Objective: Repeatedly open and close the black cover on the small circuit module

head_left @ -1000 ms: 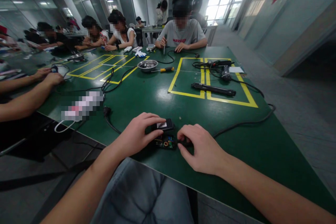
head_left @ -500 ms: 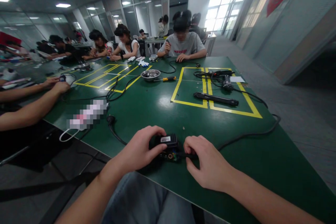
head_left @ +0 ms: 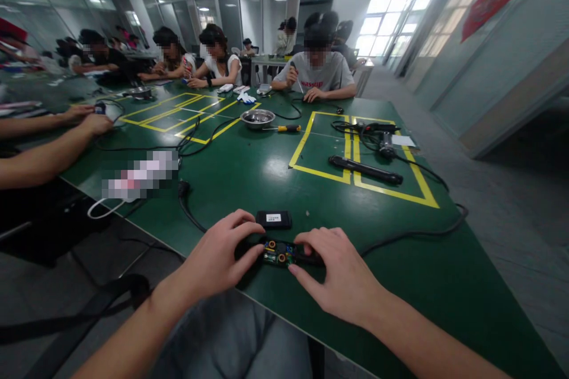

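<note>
In front of me on the green table (head_left: 329, 207) lies an open black casing with its circuit board (head_left: 279, 253) facing up, copper coils showing. My left hand (head_left: 224, 251) is closed round its left end, thumb on the near side. The right end is between the thumb and fingers of my right hand (head_left: 338, 275), beside a black cable (head_left: 413, 237) that runs off to the right. Just beyond the board lies a black casing cover (head_left: 284, 221) with a white label, apart from both hands.
A metal bowl (head_left: 258, 119) and a yellow-black screwdriver (head_left: 288, 128) are farther back. Yellow tape frames the right-hand area, with a black rod-like part (head_left: 367, 170) and a corded tool (head_left: 386, 145). A power strip (head_left: 140, 176) and a plug (head_left: 183, 188) are left. People sit around.
My left hand has set the labelled cover down beyond the board and let go of it. It now holds the left end of the casing. My right hand has shifted left onto the board's right end.
</note>
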Tool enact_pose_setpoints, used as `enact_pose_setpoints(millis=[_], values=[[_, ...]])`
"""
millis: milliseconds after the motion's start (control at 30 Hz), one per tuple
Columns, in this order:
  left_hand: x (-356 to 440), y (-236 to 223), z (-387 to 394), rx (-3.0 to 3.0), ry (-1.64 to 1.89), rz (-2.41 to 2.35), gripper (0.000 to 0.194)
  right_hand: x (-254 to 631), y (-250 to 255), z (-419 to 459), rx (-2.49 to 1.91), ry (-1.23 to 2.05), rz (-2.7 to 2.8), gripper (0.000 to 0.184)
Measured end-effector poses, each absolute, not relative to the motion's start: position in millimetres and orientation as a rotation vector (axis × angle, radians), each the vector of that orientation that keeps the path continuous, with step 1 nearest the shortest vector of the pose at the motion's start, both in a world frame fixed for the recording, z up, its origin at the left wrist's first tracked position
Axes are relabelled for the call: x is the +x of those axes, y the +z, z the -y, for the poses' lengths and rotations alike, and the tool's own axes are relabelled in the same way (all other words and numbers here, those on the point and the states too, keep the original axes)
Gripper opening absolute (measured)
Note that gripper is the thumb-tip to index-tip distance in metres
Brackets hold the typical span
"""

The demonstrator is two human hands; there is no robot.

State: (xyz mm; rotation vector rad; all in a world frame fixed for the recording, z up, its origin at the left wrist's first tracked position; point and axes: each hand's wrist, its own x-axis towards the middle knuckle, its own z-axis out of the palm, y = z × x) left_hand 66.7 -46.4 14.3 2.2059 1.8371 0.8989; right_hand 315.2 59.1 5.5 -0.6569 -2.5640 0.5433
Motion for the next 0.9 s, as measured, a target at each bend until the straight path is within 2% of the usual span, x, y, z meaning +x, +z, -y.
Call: enact_pose_setpoints(millis=[467, 767, 900], values=[[61.6, 21.4, 54.3, 2.313, 0.65, -1.822, 0.027, 315.6, 3.8, -58.7, -0.687, 0.548, 2.611, 0.023], [63.8, 14.3, 52.4, 2.239, 0.873, -1.696, 0.023, 327.9, 7.7, -66.2, -0.541, 0.616, 2.563, 0.012], [63.7, 25.1, 51.0, 2.36, 0.808, -1.729, 0.021, 327.3, 8.4, -67.2, -0.492, 0.618, 2.543, 0.013]])
